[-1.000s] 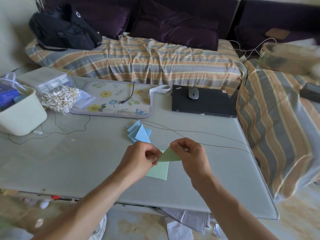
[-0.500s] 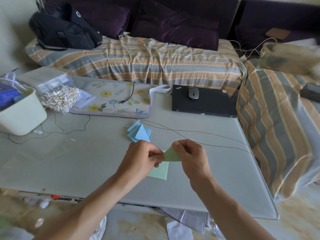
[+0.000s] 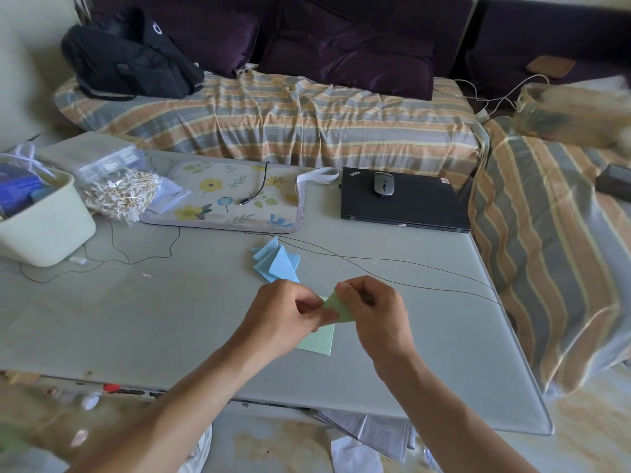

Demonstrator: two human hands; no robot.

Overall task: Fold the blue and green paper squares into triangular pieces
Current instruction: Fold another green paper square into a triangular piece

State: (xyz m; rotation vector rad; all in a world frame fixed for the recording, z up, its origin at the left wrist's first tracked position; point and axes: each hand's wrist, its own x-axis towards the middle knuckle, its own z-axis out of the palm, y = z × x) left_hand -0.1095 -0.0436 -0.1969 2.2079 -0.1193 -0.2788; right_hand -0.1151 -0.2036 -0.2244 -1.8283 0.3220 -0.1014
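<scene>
Both hands hold one green paper piece (image 3: 336,308) in the air, just above the table (image 3: 170,319). The left hand (image 3: 283,319) pinches its left corner and the right hand (image 3: 370,308) pinches its right part, fingers curled around it. To make this fold well, I think the two edges should meet exactly before the crease is pressed, and then one thumb should run along the crease from the middle to the ends.

Under the hands lie flat green paper squares (image 3: 319,341); it looks like one sheet, but it may be a thin stack. Behind them, folded blue triangles (image 3: 276,261) lie in a small pile, about four or five, because they overlap. So the blue ones seem finished and the green ones are only started.
</scene>
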